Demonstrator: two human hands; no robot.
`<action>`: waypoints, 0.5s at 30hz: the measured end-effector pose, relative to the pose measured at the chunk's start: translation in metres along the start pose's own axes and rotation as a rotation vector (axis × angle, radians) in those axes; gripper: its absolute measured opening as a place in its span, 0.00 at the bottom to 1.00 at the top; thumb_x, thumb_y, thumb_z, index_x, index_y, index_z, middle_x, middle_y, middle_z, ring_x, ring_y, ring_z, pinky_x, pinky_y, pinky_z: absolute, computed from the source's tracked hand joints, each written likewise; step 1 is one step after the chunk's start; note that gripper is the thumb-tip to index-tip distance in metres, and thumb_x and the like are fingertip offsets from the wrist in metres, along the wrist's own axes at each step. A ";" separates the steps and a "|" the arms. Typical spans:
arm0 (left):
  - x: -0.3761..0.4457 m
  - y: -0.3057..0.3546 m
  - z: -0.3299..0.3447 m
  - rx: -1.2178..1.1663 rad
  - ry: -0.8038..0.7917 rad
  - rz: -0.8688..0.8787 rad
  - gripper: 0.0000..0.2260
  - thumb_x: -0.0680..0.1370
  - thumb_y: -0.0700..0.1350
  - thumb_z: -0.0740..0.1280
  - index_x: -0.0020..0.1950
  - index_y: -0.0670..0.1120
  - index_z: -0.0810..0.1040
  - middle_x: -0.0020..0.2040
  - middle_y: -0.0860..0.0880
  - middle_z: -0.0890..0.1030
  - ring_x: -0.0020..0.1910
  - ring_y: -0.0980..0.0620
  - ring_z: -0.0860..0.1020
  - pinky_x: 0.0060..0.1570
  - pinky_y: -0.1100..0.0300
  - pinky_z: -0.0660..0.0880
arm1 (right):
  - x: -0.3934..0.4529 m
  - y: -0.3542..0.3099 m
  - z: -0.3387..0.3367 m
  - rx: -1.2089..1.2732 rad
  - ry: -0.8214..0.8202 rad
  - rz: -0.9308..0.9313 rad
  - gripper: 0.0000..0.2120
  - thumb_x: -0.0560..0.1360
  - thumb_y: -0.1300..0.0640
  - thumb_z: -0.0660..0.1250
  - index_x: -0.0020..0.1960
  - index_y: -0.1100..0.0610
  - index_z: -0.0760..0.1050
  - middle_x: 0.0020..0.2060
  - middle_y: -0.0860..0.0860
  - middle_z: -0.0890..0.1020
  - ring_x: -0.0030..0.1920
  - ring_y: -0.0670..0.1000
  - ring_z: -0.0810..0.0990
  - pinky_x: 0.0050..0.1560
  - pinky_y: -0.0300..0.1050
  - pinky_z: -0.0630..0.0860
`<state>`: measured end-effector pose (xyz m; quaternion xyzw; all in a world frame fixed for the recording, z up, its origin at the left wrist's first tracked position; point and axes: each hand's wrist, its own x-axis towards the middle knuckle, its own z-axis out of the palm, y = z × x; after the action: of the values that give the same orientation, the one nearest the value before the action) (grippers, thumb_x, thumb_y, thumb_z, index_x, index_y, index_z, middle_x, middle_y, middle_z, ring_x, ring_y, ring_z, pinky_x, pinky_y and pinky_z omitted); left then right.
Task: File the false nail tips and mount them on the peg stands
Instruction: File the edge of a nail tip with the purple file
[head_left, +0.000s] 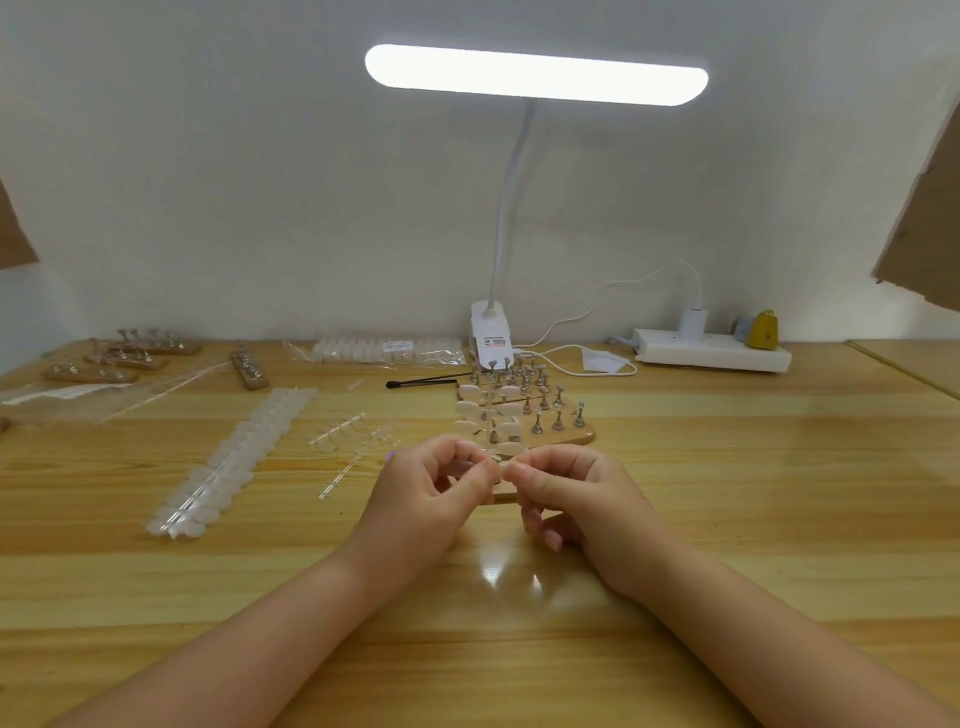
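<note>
Both hands, left (436, 488) and right (566, 493), pinch one nail tip (500, 464) just before the peg stand (524, 415).

Both hands meet at the middle, and whatever sits between the left hand (441, 488) and the right hand (571, 499) is too small to make out. They cover the near end of the peg stand (571, 434). The label on the lamp clip (491, 340) is too blurred to read. Brown cardboard (930, 223) runs off the right edge, both forearms off the bottom.
</note>
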<state>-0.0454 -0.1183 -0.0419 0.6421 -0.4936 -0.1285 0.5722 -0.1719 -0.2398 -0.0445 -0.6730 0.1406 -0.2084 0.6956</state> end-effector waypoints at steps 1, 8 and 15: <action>0.001 0.001 -0.001 -0.046 -0.040 -0.015 0.04 0.76 0.40 0.69 0.41 0.46 0.79 0.33 0.53 0.80 0.35 0.58 0.78 0.39 0.65 0.73 | 0.001 -0.002 -0.003 0.019 -0.053 0.028 0.08 0.70 0.54 0.75 0.44 0.58 0.82 0.32 0.51 0.78 0.30 0.47 0.76 0.26 0.37 0.70; 0.013 0.004 -0.018 -0.080 -0.100 -0.119 0.04 0.76 0.42 0.70 0.41 0.47 0.80 0.33 0.51 0.81 0.34 0.58 0.79 0.38 0.69 0.73 | 0.007 -0.005 -0.014 0.209 -0.088 0.100 0.03 0.68 0.59 0.71 0.40 0.58 0.82 0.29 0.51 0.74 0.29 0.49 0.74 0.26 0.39 0.69; 0.038 -0.040 -0.069 0.453 0.204 -0.467 0.18 0.74 0.57 0.70 0.35 0.42 0.82 0.28 0.51 0.78 0.27 0.50 0.72 0.32 0.60 0.66 | 0.009 -0.006 -0.009 0.199 0.035 0.151 0.12 0.66 0.61 0.72 0.47 0.65 0.79 0.29 0.53 0.74 0.27 0.48 0.74 0.25 0.39 0.71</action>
<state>0.0426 -0.1112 -0.0394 0.8582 -0.2896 -0.0784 0.4165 -0.1689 -0.2521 -0.0387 -0.5844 0.1815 -0.1799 0.7702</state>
